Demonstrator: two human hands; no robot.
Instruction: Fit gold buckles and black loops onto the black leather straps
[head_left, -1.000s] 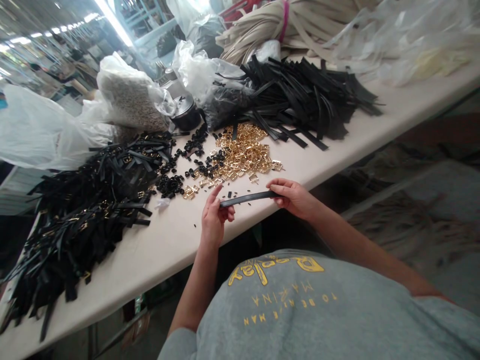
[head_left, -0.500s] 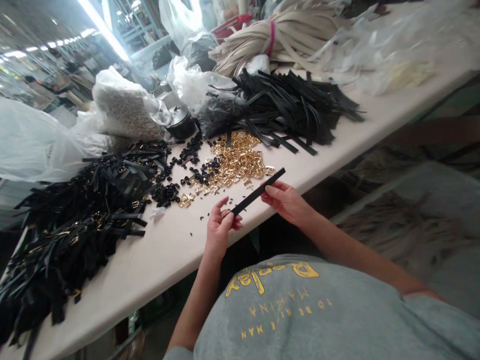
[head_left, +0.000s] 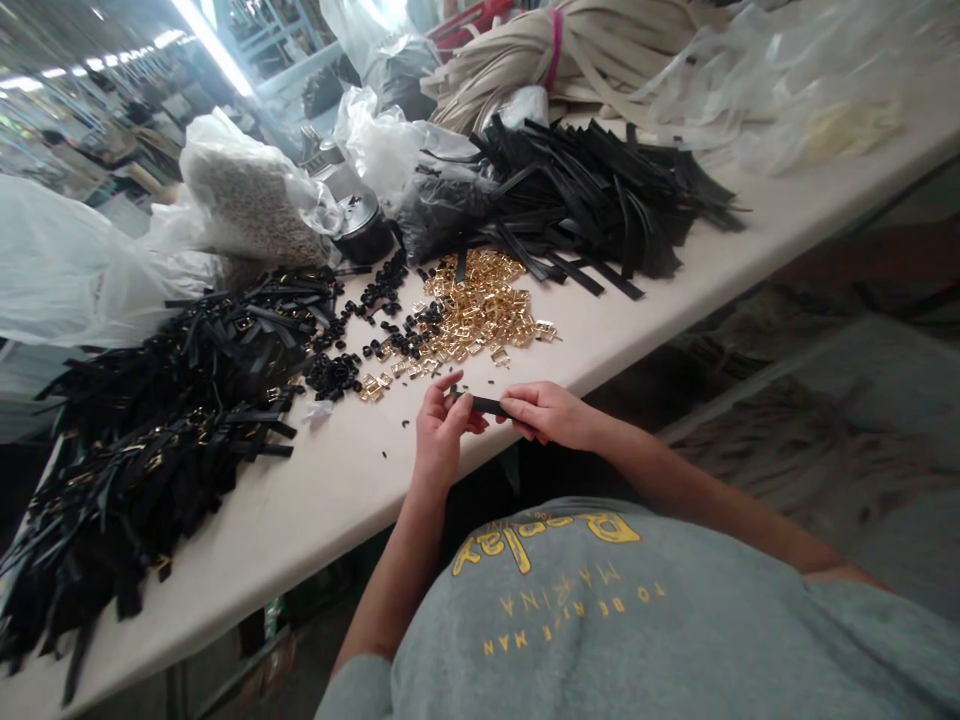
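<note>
Two hands now sit closer together on the black strap (head_left: pixel 487 405); half a second ago its far end stuck out past the right fingers, on a diagonal. Present state: left hand (head_left: pixel 437 440) pinching one end between thumb and fingers; right hand (head_left: pixel 559 415) closed over the other part, thumb on top. Strap position: between the hands, above the near edge of the table (head_left: pixel 341 480), short span exposed. Effect: more of it is covered, and no buckle shows on the visible span. Gold buckles (head_left: pixel 484 310) and small black loops (head_left: pixel 334 377) lie loose beyond; whether fingers hide one, cannot tell.
</note>
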